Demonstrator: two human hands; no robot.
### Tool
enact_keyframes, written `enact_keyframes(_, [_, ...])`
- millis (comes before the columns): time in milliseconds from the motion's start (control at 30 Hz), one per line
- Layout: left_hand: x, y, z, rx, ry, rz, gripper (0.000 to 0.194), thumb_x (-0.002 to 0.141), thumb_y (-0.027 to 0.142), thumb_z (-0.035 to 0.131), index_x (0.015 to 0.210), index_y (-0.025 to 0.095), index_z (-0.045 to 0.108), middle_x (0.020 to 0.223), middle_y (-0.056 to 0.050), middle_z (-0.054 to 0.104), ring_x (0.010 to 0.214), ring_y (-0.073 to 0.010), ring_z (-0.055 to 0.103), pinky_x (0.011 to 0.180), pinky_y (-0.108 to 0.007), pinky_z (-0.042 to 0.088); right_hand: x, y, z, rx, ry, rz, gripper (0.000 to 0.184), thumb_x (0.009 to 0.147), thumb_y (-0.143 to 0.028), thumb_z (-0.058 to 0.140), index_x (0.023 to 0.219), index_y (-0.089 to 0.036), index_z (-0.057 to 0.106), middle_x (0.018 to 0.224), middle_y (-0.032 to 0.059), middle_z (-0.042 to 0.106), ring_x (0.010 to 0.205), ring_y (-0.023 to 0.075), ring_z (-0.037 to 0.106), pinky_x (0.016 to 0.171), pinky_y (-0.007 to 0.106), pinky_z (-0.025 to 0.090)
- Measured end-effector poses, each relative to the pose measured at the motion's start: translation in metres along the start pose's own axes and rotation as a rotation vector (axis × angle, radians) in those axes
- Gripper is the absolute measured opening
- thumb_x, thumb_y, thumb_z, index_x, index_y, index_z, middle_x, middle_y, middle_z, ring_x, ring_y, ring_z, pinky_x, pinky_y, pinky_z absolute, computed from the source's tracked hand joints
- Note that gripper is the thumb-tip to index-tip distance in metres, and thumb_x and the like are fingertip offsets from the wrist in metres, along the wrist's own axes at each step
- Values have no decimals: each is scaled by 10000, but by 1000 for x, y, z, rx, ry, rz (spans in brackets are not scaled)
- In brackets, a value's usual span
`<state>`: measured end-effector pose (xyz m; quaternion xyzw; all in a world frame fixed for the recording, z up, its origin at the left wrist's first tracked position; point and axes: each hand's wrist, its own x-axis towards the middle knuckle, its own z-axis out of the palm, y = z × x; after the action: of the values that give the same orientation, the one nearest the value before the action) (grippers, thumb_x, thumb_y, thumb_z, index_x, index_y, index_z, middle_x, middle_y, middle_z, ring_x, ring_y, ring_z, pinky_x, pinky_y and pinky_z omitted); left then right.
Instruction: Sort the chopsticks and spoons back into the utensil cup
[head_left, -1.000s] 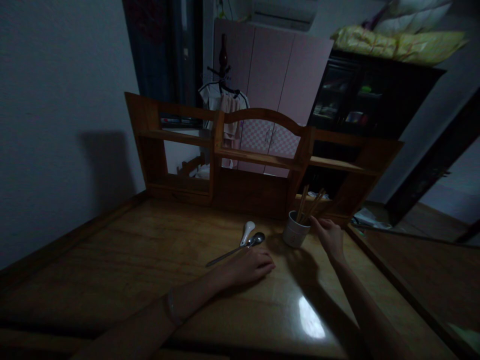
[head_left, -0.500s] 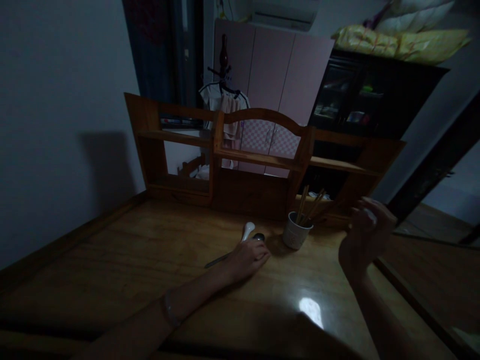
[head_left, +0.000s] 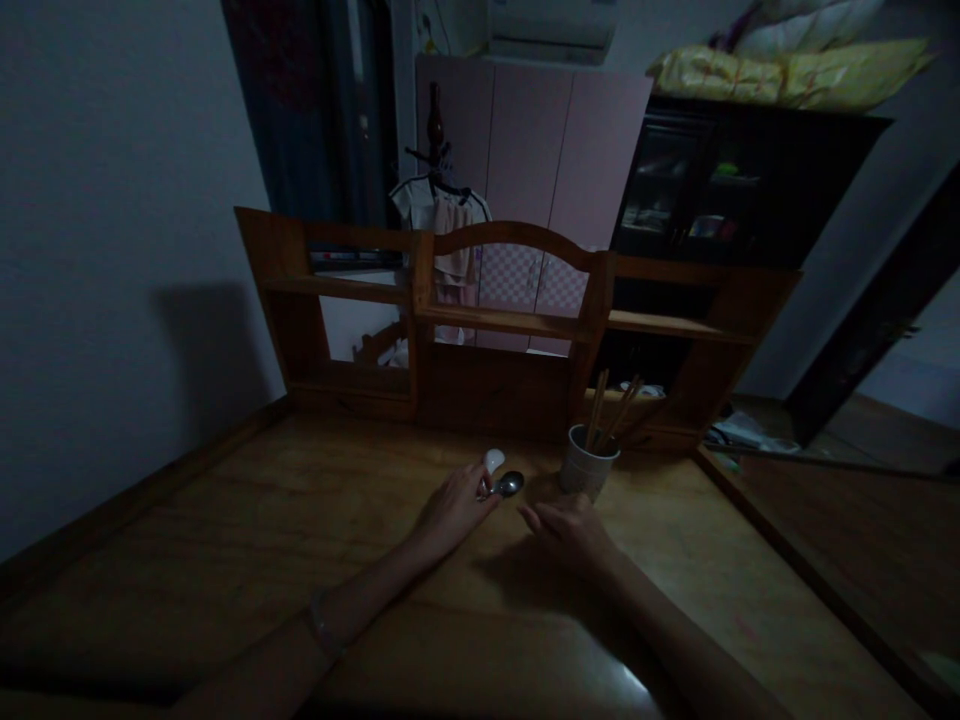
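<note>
A spoon with a shiny metal bowl (head_left: 511, 484) lies just beyond the fingertips of my left hand (head_left: 454, 508). My left thumb and fingers are closed on it near its neck, and the hand hides its handle. Right behind those fingers shows the bowl of a white spoon (head_left: 493, 461); its handle is covered, so I cannot tell whether the hand grips it too. Low over the tabletop, my right hand (head_left: 571, 527) has its fingers curled in, with nothing seen in them. It is in front of a pale cup (head_left: 589, 466) holding several wooden chopsticks (head_left: 611, 415).
A glossy wooden desk (head_left: 360, 580) spreads under both arms. Along its back edge stands a wooden shelf unit (head_left: 499, 318) with open compartments. A plain wall (head_left: 120, 330) closes off the left. Farther back are a pink wardrobe (head_left: 525, 150) and a dark cabinet (head_left: 750, 190).
My right hand has come down from raised at the right to near the cup. My left hand has drawn back slightly left, uncovering more of the metal spoon's bowl.
</note>
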<state>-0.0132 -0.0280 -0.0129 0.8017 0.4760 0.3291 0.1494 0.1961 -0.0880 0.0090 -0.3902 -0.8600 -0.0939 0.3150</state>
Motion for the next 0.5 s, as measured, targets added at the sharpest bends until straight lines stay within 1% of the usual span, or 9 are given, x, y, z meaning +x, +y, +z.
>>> enact_keyframes(133, [-2, -1, 4, 37, -25, 5, 141, 800, 320, 633, 840, 190, 595, 871, -37, 600, 841, -196, 556, 719, -277, 414, 0, -4, -5, 109, -9, 89, 418, 973, -290, 419, 597, -178, 564, 520, 20, 575, 445, 94, 483, 513, 260, 268])
enact_keyframes(233, [-3, -2, 6, 54, -15, 32, 108, 810, 292, 614, 816, 185, 601, 871, -43, 596, 856, -196, 552, 742, -283, 415, 0, -3, -5, 130, -20, 115, 422, 973, -306, 412, 605, -177, 573, 523, 18, 566, 447, 96, 479, 512, 260, 267])
enact_keyframes(367, [-2, -3, 10, 60, -13, 15, 91, 780, 262, 625, 774, 176, 598, 831, -37, 589, 830, -187, 546, 730, -281, 417, -1, -1, -3, 153, -42, 165, 427, 976, -323, 401, 625, -175, 593, 537, 18, 574, 461, 96, 504, 516, 247, 283])
enact_keyframes(500, [-2, 3, 11, 24, -29, 27, 102, 760, 269, 636, 751, 176, 595, 821, -33, 590, 821, -182, 542, 708, -271, 414, -1, 0, -2, 161, -39, 214, 419, 976, -339, 400, 646, -173, 598, 562, 20, 594, 476, 91, 512, 519, 237, 280])
